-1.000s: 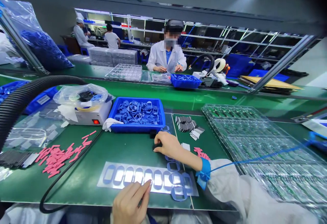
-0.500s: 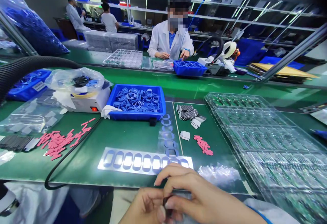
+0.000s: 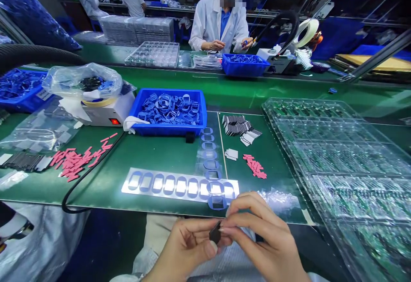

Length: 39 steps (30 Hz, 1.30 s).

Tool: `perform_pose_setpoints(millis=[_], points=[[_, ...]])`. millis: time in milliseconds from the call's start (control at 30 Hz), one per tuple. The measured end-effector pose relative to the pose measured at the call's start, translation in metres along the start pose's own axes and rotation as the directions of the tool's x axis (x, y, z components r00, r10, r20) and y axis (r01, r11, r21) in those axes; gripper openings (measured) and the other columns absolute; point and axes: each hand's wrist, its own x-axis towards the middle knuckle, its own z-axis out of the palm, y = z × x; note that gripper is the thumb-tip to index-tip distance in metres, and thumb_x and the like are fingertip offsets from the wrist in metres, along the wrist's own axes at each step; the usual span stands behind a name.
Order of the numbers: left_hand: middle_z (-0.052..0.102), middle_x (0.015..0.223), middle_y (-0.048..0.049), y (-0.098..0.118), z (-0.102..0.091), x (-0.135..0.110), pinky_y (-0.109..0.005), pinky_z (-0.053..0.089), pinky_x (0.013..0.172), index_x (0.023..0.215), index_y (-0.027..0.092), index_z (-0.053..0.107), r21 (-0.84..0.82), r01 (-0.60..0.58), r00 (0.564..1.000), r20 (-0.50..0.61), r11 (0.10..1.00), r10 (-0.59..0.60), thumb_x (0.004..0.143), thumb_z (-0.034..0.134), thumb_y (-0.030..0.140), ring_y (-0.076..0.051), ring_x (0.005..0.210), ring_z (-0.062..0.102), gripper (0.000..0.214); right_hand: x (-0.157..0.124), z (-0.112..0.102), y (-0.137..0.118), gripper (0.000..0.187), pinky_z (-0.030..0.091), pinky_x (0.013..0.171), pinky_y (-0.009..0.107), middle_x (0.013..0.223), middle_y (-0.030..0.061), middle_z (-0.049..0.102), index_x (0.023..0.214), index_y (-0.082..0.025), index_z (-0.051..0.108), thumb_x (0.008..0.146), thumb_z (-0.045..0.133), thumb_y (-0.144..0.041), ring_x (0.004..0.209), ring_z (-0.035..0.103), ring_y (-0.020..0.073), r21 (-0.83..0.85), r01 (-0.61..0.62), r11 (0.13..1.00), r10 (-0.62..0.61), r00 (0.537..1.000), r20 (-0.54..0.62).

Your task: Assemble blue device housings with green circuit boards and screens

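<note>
Just beyond my lap, in front of the table's near edge, my left hand (image 3: pixel 192 247) grips a small dark flat piece (image 3: pixel 215 233) between thumb and fingers. My right hand (image 3: pixel 260 235) is closed in a pinch at the upper right edge of that piece; its fingertips hide what they grip there. Close above the hands lies a white strip (image 3: pixel 124 187) bearing a row of blue rounded frame-shaped stickers. A clear strip (image 3: pixel 201 162) with similar blue frames runs from it toward a blue bin (image 3: pixel 167 131) of blue plastic parts.
Pink strips (image 3: pixel 254 166) and striped black-and-white pieces (image 3: pixel 237 125) lie right of centre. Clear trays of green circuit boards (image 3: pixel 324 162) fill the right side. A black cable (image 3: pixel 69 194) loops at left, near more pink strips (image 3: pixel 72 164). A co-worker (image 3: pixel 220 20) sits opposite.
My hands have come apart somewhat and turned, so the dark piece shows more clearly. The view has tilted downward. The co-worker opposite has raised a hand from the far blue bin.
</note>
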Motion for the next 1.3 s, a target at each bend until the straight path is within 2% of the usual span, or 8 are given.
perform_pose_setpoints(millis=[333, 533, 700, 800, 933, 1033, 1167, 1300], points=[[0.078, 0.082, -0.0055, -0.011, -0.003, 0.003, -0.026, 0.051, 0.071, 0.094, 0.027, 0.076, 0.11, -0.002, 1.0, 0.02, 0.994, 0.0, 0.063, 0.079, 0.044, -0.017, 0.075, 0.069, 0.035, -0.012, -0.005, 0.004, 0.014, 0.051, 0.058, 0.029, 0.074, 0.0023, 0.062, 0.079, -0.022, 0.065, 0.08, 0.062, -0.009, 0.069, 0.06, 0.0161, 0.038, -0.054, 0.998, 0.056, 0.997, -0.045], [0.079, 0.082, -0.0076, -0.012, 0.005, 0.0, -0.03, 0.053, 0.07, 0.09, 0.025, 0.077, 0.146, 0.02, 0.995, -0.104, 0.989, -0.005, 0.057, 0.082, 0.044, -0.022, 0.077, 0.071, 0.038, -0.013, -0.008, 0.006, 0.012, 0.05, 0.058, 0.027, 0.071, 0.0015, 0.061, 0.074, -0.021, 0.063, 0.082, 0.062, -0.011, 0.068, 0.059, 0.0151, 0.082, -0.098, 0.992, 0.103, 0.993, -0.063], [0.079, 0.085, -0.0062, -0.012, 0.008, 0.001, -0.033, 0.055, 0.079, 0.088, 0.028, 0.077, 0.185, 0.013, 0.994, -0.11, 0.983, 0.008, 0.059, 0.082, 0.041, -0.023, 0.081, 0.073, 0.032, -0.023, -0.005, 0.01, 0.01, 0.049, 0.066, 0.027, 0.078, 0.0009, 0.061, 0.079, -0.021, 0.059, 0.086, 0.059, -0.013, 0.075, 0.058, 0.0144, 0.11, -0.134, 0.985, 0.137, 0.99, -0.029], [0.078, 0.089, -0.0064, -0.021, 0.008, 0.005, -0.034, 0.055, 0.083, 0.088, 0.028, 0.077, 0.14, 0.003, 0.993, -0.118, 0.99, 0.014, 0.058, 0.084, 0.037, -0.024, 0.086, 0.073, 0.032, -0.034, 0.002, 0.007, 0.013, 0.048, 0.069, 0.028, 0.083, 0.0024, 0.06, 0.082, -0.02, 0.054, 0.086, 0.052, -0.008, 0.079, 0.057, 0.0147, 0.013, -0.121, 0.993, 0.122, 0.992, -0.041], [0.078, 0.09, -0.0079, -0.034, 0.007, 0.013, -0.035, 0.055, 0.086, 0.082, 0.025, 0.078, 0.028, -0.039, 0.943, -0.328, 0.999, 0.046, 0.05, 0.088, 0.035, -0.025, 0.088, 0.073, 0.035, -0.053, 0.002, 0.01, 0.013, 0.046, 0.074, 0.032, 0.086, 0.0049, 0.058, 0.086, -0.02, 0.051, 0.083, 0.047, -0.008, 0.083, 0.055, 0.0176, -0.198, -0.039, 0.979, 0.019, 0.994, -0.103], [0.078, 0.091, -0.0084, -0.034, 0.0, 0.018, -0.035, 0.057, 0.084, 0.083, 0.024, 0.077, 0.006, -0.062, 0.907, -0.417, 0.998, 0.059, 0.051, 0.087, 0.034, -0.025, 0.087, 0.073, 0.035, -0.064, -0.008, 0.029, 0.007, 0.046, 0.074, 0.033, 0.09, 0.0067, 0.056, 0.085, -0.021, 0.05, 0.086, 0.047, -0.015, 0.088, 0.055, 0.0199, -0.285, -0.203, 0.937, 0.159, 0.973, -0.17], [0.077, 0.092, -0.0131, -0.028, -0.008, 0.019, -0.039, 0.058, 0.081, 0.087, 0.018, 0.076, 0.072, -0.026, 0.902, -0.429, 0.997, 0.054, 0.051, 0.087, 0.037, -0.029, 0.087, 0.073, 0.042, -0.075, -0.019, 0.067, 0.011, 0.046, 0.075, 0.038, 0.091, 0.0083, 0.059, 0.081, -0.021, 0.053, 0.089, 0.048, -0.025, 0.089, 0.057, 0.0233, -0.545, -0.373, 0.751, 0.262, 0.926, -0.272], [0.078, 0.09, -0.0138, -0.026, -0.003, 0.017, -0.039, 0.058, 0.08, 0.085, 0.017, 0.076, 0.082, -0.04, 0.893, -0.445, 0.996, 0.073, 0.049, 0.087, 0.042, -0.029, 0.084, 0.073, 0.045, -0.086, -0.016, 0.086, 0.014, 0.042, 0.087, 0.041, 0.104, 0.0082, 0.068, 0.1, -0.02, 0.06, 0.089, 0.051, -0.019, 0.105, 0.06, 0.0253, -0.64, -0.243, 0.729, 0.146, 0.969, -0.202]])
